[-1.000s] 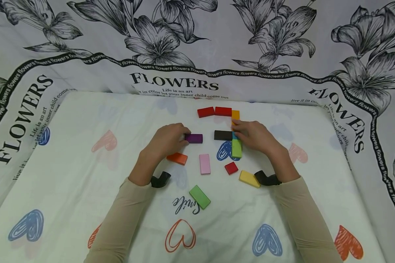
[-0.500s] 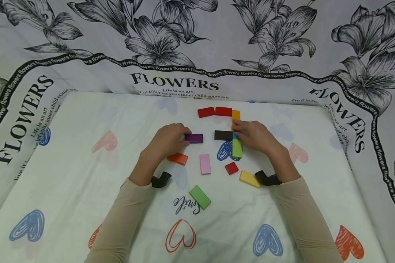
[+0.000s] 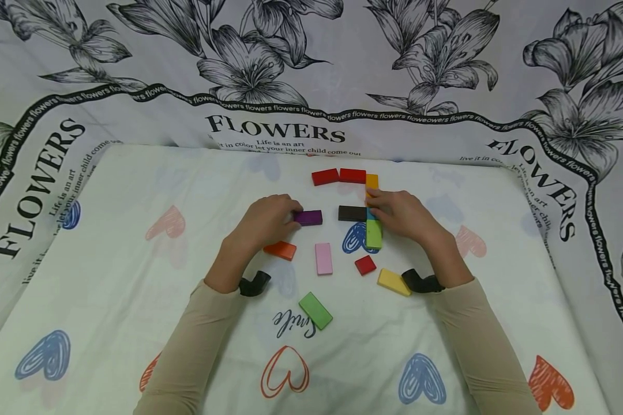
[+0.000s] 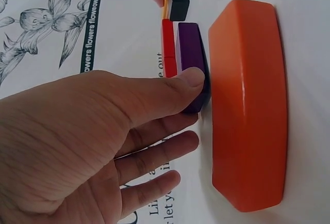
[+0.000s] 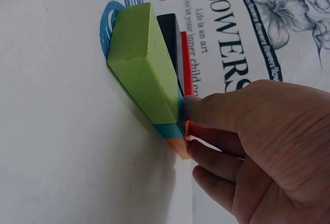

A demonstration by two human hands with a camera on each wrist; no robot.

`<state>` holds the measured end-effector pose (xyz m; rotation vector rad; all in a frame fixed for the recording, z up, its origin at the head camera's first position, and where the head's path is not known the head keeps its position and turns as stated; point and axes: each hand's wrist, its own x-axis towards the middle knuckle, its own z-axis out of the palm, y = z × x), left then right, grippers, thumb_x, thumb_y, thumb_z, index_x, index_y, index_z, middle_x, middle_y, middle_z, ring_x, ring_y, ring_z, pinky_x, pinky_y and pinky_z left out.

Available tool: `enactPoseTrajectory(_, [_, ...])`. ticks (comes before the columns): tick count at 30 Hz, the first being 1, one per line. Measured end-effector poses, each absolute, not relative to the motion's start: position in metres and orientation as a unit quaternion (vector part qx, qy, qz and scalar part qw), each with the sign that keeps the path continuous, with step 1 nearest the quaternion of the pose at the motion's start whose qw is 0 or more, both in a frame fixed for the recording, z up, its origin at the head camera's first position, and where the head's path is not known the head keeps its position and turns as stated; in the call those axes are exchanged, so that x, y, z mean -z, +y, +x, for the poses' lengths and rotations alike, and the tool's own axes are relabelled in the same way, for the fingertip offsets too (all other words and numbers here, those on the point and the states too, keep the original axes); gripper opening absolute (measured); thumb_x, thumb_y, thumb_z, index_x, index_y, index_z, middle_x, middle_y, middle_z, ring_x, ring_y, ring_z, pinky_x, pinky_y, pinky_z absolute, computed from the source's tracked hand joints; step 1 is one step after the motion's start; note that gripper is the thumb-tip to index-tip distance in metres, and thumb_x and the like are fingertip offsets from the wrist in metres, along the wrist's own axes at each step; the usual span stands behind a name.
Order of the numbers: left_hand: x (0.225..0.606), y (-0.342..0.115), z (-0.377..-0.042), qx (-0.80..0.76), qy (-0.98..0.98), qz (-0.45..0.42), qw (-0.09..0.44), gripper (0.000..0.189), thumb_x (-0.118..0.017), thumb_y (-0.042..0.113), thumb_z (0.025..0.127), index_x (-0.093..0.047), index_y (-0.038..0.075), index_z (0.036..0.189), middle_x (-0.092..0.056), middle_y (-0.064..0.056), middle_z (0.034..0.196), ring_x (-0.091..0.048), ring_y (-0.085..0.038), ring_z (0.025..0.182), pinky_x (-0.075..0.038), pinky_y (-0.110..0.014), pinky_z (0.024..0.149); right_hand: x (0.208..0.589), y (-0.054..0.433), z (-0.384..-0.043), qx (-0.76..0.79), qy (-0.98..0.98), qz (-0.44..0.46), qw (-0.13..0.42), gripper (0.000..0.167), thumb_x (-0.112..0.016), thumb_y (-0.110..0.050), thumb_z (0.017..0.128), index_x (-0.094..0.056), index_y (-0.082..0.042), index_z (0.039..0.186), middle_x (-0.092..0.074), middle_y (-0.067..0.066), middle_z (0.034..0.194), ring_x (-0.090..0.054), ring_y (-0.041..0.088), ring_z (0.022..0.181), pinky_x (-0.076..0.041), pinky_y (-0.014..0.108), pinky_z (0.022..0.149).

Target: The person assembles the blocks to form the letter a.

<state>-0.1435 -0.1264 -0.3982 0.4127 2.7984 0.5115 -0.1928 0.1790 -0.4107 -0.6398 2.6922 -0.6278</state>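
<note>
My left hand [image 3: 265,222] pinches one end of a purple block [image 3: 310,218] between thumb and fingers. In the left wrist view, the thumb lies over the near end of that purple block [image 4: 190,48], beside an orange block [image 4: 250,105]. My right hand [image 3: 402,213] holds a blue block [image 5: 167,130] in a column, thumb on it and fingertips by an orange piece [image 5: 178,145]. The light green block [image 3: 374,234] forms the column's near end, and an amber block [image 3: 372,181] its far end. A black block [image 3: 352,213] juts left from the column, pointing toward the purple one with a gap between.
Two red blocks [image 3: 352,176] run left from the column's far end. Nearer lie a pink block [image 3: 323,259], a small red block [image 3: 365,265], a yellow block [image 3: 393,282] by the right wrist strap [image 3: 421,282], and a green block [image 3: 315,310] on the heart-printed cloth [image 3: 109,323].
The purple block has shifted slightly to the right and tilted a little in my left hand. My right hand has stayed in place at the column.
</note>
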Motion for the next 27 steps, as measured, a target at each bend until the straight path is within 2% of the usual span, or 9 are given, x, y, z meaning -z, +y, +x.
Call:
enactPoseTrajectory(15, [0.403,-0.109,-0.149,-0.171,0.963,0.166,0.128,0.036,-0.075,0.021,0.099,-0.072,0.008,0.133,-0.074,-0.011,0.12,-0.067,-0.027,0.107,-0.057,-0.044,0.101,0.411,0.196,-0.188,0.206,0.943,-0.209,0.153,0.04,-0.064,-0.015,0.105,-0.064,-0.009,0.145,-0.053,0.006,0.162,-0.049,0.039,0.151,-0.043,0.057,0.122])
enactPoseTrajectory(27, [0.397,-0.115,-0.148,-0.191,0.963,0.152,0.115,0.034,-0.075,0.017,0.098,-0.073,0.008,0.131,-0.075,-0.011,0.121,-0.067,-0.029,0.11,-0.057,-0.047,0.103,0.41,0.18,-0.193,0.214,0.938,-0.23,0.148,0.041,-0.066,-0.018,0.105,-0.063,-0.011,0.145,-0.054,0.005,0.161,-0.051,0.035,0.151,-0.045,0.052,0.122])
